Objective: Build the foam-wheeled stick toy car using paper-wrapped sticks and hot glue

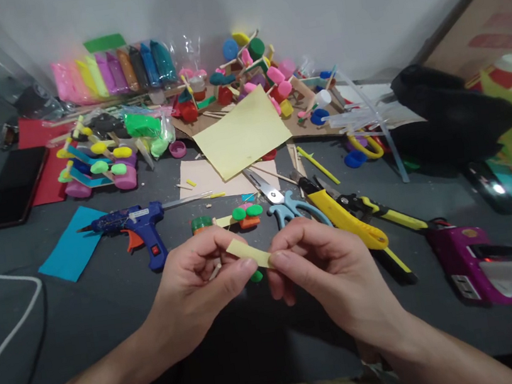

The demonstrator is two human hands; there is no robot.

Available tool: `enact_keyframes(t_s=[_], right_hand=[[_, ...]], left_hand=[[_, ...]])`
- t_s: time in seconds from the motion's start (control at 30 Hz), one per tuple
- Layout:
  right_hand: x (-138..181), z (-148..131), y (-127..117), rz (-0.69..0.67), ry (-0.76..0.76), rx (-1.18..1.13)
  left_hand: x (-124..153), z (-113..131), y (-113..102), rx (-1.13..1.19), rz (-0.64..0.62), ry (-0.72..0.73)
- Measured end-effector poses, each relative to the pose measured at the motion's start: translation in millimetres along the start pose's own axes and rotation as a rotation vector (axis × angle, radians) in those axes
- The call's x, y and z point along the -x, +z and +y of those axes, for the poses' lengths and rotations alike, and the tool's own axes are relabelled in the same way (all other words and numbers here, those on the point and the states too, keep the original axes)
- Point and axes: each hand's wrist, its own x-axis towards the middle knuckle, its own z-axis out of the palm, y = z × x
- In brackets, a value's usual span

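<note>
A small strip of pale yellow paper [249, 254] is stretched between my two hands above the front of the table. My left hand [205, 272] pinches its left part between thumb and forefinger, and a thin wooden stick [215, 272] shows among the curled fingers. The thumb and fingertips of my right hand [320, 262] close on the strip's right end. Just beyond my hands lies a small model with green and orange clay pieces [248, 215], partly hidden by them. Light-blue-handled scissors [280, 198] rest behind my right hand, blades pointing away.
A blue glue gun [139, 224] lies to the left near blue paper [73, 246]. Right of my hands are a yellow cutter [345, 214] and pliers [395, 214]. A larger yellow sheet [243, 133], clay models [99, 163] and clay packs [115, 72] sit farther back.
</note>
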Motion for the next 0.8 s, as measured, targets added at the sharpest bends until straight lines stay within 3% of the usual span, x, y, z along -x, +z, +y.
enact_keyframes(t_s=[0.1,0.17,0.3,0.4,0.5,0.8], right_hand=[[1.0,1.6,0.2,-0.021,-0.023,0.044],[-0.2,0.5,-5.1,0.064,-0.128,0.189],[-7.2,-4.1,-31.1,0.366,-0.385,0.858],[-12.6,-2.9,-48.0,0.286,-0.255,1.415],[-14.5,1.8,-49.9,0.158,-0.088,1.688],[-16.9,5.8,-44.9,0.140,0.032,1.761]], left_hand=[[-0.5,-1.1,1.5,0.021,-0.024,0.014],[-0.4,-2.4,1.0,0.052,0.010,0.018],[-0.3,-4.2,-4.2,0.104,0.087,0.025],[-1.3,-3.4,-8.0,0.107,0.092,0.060],[-2.1,-1.3,-10.0,0.118,0.119,0.075],[0.4,3.3,-14.2,0.178,0.015,0.077]])
